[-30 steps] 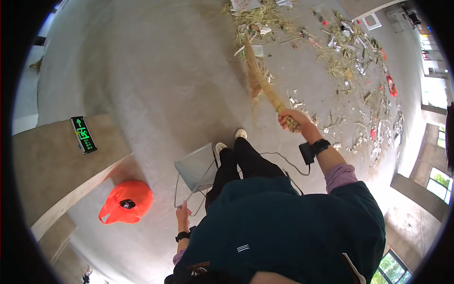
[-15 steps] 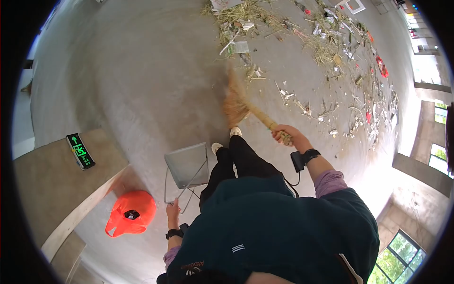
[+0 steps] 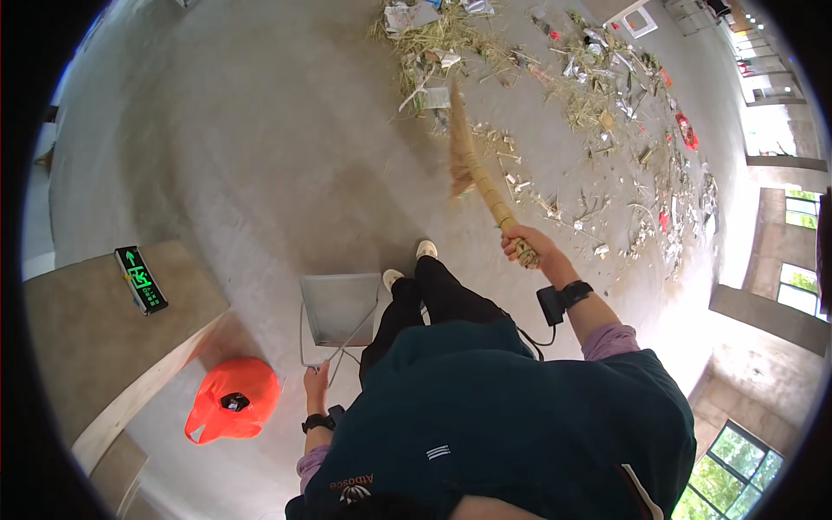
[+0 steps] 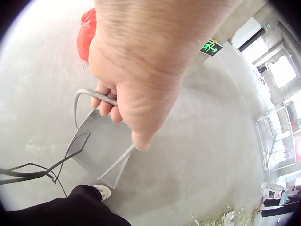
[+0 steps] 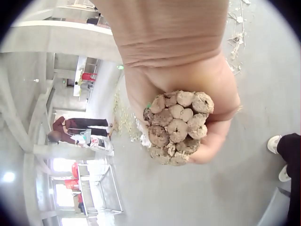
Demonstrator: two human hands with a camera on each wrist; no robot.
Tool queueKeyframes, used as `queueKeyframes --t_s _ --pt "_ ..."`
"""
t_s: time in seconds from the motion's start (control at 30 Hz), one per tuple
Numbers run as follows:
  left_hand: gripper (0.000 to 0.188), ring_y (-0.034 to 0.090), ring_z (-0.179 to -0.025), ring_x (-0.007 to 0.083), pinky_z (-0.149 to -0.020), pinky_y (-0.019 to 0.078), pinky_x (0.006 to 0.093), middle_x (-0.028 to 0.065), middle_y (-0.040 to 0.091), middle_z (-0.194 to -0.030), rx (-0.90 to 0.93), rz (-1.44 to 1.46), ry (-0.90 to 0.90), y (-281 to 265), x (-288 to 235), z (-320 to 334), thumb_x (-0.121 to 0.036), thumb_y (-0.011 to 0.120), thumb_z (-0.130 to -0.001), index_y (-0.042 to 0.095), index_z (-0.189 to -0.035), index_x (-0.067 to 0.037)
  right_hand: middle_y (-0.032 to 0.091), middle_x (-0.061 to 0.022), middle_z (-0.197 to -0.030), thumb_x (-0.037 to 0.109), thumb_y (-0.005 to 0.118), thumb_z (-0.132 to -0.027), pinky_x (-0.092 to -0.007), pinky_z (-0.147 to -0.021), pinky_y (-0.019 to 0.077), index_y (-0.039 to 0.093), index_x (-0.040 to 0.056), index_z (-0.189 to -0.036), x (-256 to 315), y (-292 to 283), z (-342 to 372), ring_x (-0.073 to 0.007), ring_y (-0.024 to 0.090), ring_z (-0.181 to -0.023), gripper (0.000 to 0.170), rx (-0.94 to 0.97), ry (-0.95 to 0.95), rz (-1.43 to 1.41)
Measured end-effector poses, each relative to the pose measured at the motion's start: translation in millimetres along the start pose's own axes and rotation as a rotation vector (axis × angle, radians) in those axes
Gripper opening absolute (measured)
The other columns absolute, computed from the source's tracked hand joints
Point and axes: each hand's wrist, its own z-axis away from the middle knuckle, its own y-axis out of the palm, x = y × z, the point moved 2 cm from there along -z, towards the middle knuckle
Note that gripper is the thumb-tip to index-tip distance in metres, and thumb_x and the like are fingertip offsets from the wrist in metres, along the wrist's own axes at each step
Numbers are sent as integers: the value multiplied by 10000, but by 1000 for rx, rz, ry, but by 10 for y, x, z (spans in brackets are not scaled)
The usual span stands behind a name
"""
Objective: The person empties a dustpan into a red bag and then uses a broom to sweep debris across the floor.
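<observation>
My right hand (image 3: 533,247) grips the bound handle of a straw broom (image 3: 491,198); its bristles (image 3: 461,156) point up the view, close to the edge of the litter. In the right wrist view the fingers wrap round the handle's cut stalk ends (image 5: 176,127). My left hand (image 3: 317,386) holds the wire handle of a grey metal dustpan (image 3: 340,303), which is beside my left foot. The left wrist view shows the fingers (image 4: 107,107) curled round that bent handle, above the pan (image 4: 101,141). Straw and scraps (image 3: 442,39) lie beyond the broom.
More litter (image 3: 607,113) spreads across the floor at the upper right. An orange bag (image 3: 234,400) lies at lower left, near a ledge with a green exit sign (image 3: 141,280). My shoes (image 3: 425,250) are beside the dustpan. Another person (image 5: 66,129) is in the distance.
The broom's bristles first swung back toward my feet, then away again toward the litter. The dustpan and left hand have shifted slightly left in view; both hands keep their holds.
</observation>
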Motion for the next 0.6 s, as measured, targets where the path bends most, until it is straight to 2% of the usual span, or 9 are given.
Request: queueKeyframes --t_s 0.07,0.13,0.2,0.27,0.37,0.5,0.6 --pt "486 599 -791 320 -685 442 370 224 613 -797 14 -171 -13 16 -28 -67 -401 624 -723 587 -809 76 521 -60 -685 127 533 -791 -238 -436 461 452 8 -854 -45 247 6 -116 517 -521 157 59 22 15" --pt "493 597 -797 333 -691 442 378 235 609 -800 17 -131 -10 96 4 -84 -408 621 -722 587 -812 76 504 -49 -696 126 526 -792 -218 -427 442 438 5 -892 -75 460 -99 -97 492 -517 179 119 44 31" --pt "496 597 -794 342 -694 442 386 234 611 -803 4 -115 -9 103 89 -128 -416 618 -719 590 -817 69 519 -61 -665 125 544 -787 -241 -433 450 466 4 -835 -156 653 -336 -118 521 -527 153 223 163 60" --pt "485 599 -785 333 -686 442 380 226 613 -798 -2 -95 -2 81 -93 -124 -409 620 -722 591 -818 66 526 -64 -670 127 550 -782 -237 -422 442 472 1 -826 -115 961 -558 -118 519 -521 154 335 257 -25" --pt "460 602 -766 309 -669 441 367 207 618 -788 6 -65 -11 21 -259 -39 -391 623 -729 594 -823 59 504 -48 -700 130 544 -785 -201 -406 419 452 7 -856 -35 1235 -916 -86 480 -522 169 304 296 50" --pt "429 599 -741 275 -651 438 354 184 620 -763 27 -58 -39 -71 -471 222 -362 626 -739 595 -835 55 504 -49 -688 134 546 -790 -197 -393 414 452 9 -856 195 1197 -1164 -88 488 -515 170 292 281 109" --pt "405 579 -633 230 -576 435 335 146 598 -690 9 -25 -49 -10 -785 341 -348 629 -749 581 -785 52 505 -38 -668 161 548 -803 -188 -389 417 452 6 -890 553 638 -1318 -84 500 -500 203 232 245 -117"
